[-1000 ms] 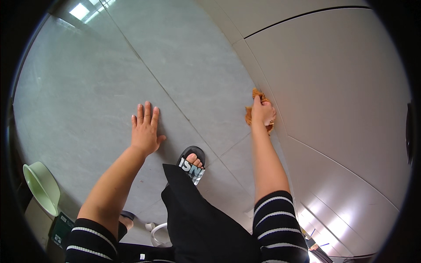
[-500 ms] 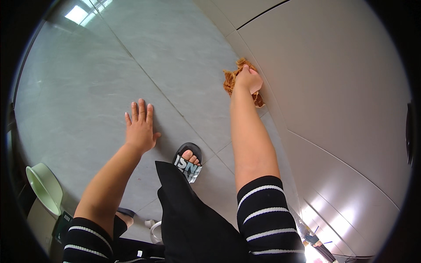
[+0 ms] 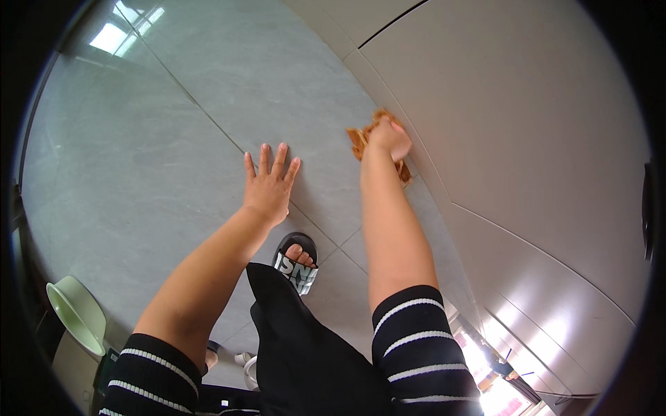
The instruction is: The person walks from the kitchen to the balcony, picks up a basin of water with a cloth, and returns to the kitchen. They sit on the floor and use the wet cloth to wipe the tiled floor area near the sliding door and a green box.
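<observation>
My right hand [image 3: 393, 141] grips a bunched brown cloth [image 3: 359, 142] and presses it to the floor, right beside the base of the grey cabinet [image 3: 513, 118]. Parts of the cloth stick out on the left, above and below the fingers; the rest is hidden under the hand. To the left, my left hand [image 3: 269, 186] is over the grey tiled floor [image 3: 173, 145] with its fingers spread, holding nothing. Its fingertips appear to rest on a tile near a seam.
Below my left hand is a foot in a black slide sandal [image 3: 297, 262]. A pale green basin [image 3: 76, 315] stands at the lower left. The cabinet front runs along the whole right side, and a brightly lit area shows at the lower right.
My left hand has shifted to the right across the floor. My right hand and the cloth have come slightly nearer along the cabinet base.
</observation>
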Motion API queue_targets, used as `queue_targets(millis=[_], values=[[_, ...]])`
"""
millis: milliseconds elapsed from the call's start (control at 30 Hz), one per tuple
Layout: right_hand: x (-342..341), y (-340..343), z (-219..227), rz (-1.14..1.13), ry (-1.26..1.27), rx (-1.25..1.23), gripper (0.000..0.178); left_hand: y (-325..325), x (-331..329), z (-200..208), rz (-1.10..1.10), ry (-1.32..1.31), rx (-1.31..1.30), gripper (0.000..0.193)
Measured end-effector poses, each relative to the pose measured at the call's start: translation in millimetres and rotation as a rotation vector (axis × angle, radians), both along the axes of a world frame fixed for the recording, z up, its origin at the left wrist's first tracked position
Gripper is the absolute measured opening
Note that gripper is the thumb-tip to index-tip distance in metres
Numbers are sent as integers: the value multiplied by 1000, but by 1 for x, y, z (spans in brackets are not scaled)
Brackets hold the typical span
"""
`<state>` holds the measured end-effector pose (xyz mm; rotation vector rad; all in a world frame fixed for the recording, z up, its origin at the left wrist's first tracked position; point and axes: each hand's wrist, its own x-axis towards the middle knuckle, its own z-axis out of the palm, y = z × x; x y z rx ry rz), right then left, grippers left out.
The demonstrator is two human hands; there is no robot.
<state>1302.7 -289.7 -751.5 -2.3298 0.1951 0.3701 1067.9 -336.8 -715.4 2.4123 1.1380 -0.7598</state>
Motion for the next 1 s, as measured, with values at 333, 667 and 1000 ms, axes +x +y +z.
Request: queue_targets(millis=[333, 667, 1000], values=[[27, -76, 1, -317, 25, 347, 13, 7, -8, 11, 43, 10, -76, 100], [3, -9, 6, -111, 93, 73, 14, 5, 4, 8, 37, 31, -54, 109], [2, -13, -5, 3, -9, 191, 15, 6, 4, 9, 54, 52, -66, 110]])
